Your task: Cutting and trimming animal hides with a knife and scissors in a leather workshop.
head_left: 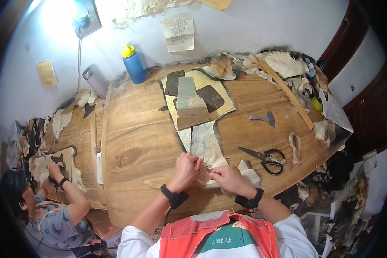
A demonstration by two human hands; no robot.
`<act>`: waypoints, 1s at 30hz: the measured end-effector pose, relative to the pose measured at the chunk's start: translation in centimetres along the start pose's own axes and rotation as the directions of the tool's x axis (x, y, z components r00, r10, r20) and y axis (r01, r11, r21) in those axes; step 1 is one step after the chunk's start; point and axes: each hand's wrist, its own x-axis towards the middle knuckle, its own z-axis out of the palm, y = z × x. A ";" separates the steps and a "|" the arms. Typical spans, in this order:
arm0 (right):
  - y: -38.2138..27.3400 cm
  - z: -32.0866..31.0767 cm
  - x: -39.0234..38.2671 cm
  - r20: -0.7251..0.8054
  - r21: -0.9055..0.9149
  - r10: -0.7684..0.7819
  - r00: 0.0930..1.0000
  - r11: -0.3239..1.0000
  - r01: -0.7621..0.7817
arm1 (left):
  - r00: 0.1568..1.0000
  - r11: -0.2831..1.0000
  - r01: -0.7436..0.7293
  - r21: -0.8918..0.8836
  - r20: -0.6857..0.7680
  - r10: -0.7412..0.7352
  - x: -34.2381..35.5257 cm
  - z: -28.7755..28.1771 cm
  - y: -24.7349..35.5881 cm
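Two hands pinch the near end of a pale hide

The left hand (pixel 188 171) has its fingers curled and its thumb and fingertips pressed together at the near end of the pale hide (pixel 207 142). The right hand (pixel 230 177), just beside it, pinches the same end between thumb and forefinger; the exact contact of the fingertips is too small to tell. The hide lies flat on the wooden surface (pixel 137 133), running from between the two hands straight away from them.

Beyond both hands, at the far part of the hide, is a yellowish sheet (pixel 203 79); whether the two are joined cannot be told. On it lie dark flat pieces (pixel 210 98), partly covered by a long grey-and-brown board (pixel 189 101).

Just right of the right hand is a pale scrap (pixel 248 173). Farther right and slightly beyond are black-handled scissors (pixel 263 157), their blades pointing back toward the left. Beyond these lies a fan-shaped metal blade (pixel 264 118), and past it a wooden strip (pixel 288 95).

Far beyond the left hand, by the wall, stands a blue bottle (pixel 134 69) with a yellow cap. Well left of the left hand, a co-worker's hand (pixel 56 170) is over another hide piece (pixel 74 174).
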 end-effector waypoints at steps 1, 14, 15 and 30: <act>-0.3 0.1 -0.3 0.002 -0.001 0.000 1.000 1.000 0.000 | 1.000 1.000 0.002 -0.001 -0.001 -0.002 0.1 0.3 -0.3; -3.1 -0.9 -1.1 0.094 0.296 -0.168 0.981 0.946 0.133 | 0.974 0.958 -0.144 -0.247 0.136 0.181 -0.8 -1.3 -1.0; -1.4 -0.8 0.1 0.094 0.298 -0.165 0.982 0.946 0.130 | 0.933 0.915 -0.260 -0.307 0.165 0.321 -1.6 -1.9 -0.7; -3.7 -1.3 -1.9 0.374 0.001 -0.385 0.844 0.910 0.415 | 0.994 0.990 -0.048 -0.133 0.092 0.060 -0.2 -0.1 -0.6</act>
